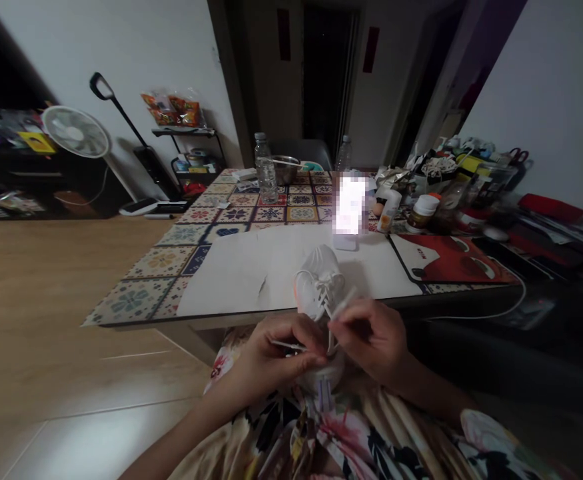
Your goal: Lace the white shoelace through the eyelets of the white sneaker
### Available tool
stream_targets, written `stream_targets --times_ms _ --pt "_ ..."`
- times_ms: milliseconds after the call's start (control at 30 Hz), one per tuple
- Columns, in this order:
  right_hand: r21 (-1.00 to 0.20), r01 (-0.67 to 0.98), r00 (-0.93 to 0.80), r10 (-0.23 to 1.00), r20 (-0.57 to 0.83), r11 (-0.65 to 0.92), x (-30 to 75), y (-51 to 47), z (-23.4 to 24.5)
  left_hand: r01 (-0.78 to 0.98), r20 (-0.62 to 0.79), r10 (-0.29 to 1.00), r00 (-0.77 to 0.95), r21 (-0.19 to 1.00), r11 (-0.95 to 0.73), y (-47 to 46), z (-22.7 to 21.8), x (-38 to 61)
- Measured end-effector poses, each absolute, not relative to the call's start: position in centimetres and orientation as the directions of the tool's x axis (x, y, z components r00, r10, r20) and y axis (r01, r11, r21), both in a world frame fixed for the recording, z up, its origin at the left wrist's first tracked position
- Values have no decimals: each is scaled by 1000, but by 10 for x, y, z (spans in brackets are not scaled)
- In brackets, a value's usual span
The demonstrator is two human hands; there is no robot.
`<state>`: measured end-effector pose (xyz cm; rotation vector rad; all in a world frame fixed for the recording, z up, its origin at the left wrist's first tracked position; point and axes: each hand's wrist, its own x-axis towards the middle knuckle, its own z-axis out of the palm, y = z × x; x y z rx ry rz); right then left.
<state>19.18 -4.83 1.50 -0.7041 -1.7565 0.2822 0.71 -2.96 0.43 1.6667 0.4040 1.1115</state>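
Left hand (276,357) is pinching one end of a thin white shoelace (288,345), its fingers (311,357) closed almost fully on the lace, while right hand (371,340) is pinching the other white lace end (344,303), fingers (344,331) also nearly closed. A white mesh lace-up sneaker (318,283) is standing between both hands, just in front of the bench edge and above the person's lap, with its laces crossing through the eyelets. A floral-print cloth skirt (351,433) is covering the lap below. Behind the sneaker, a white paper sheet (251,267) is lying on a bench with a multicoloured tile-pattern cover (136,300), beside a red-and-white desk mat (451,257). Further back, a clear plastic water bottle (266,170) and a steel mixing bowl (285,169) are standing on the bench, and a phone with a blurred, glowing screen (351,203) is propped upright near the far edge of the paper.
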Motion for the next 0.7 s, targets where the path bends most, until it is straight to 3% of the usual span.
stream_targets --times_ms 167,300,467,633,700 --pt "-467 286 -431 548 717 837 193 -44 20 -219 597 728 338 802 -556 -26 4 4" --pt "-429 287 -455 516 726 857 192 -42 20 -162 692 654 305 715 -680 -23 6 3" --pt "-353 273 -454 443 773 895 191 -36 13 -150 643 699 314 760 -632 -25 9 4" --pt "-129 380 -484 316 816 916 196 -35 5 -178 558 759 336 829 -530 -25 7 5" --pt "-100 393 -488 300 820 914 197 -37 6 -170 504 794 339 863 -475 -24 5 5"
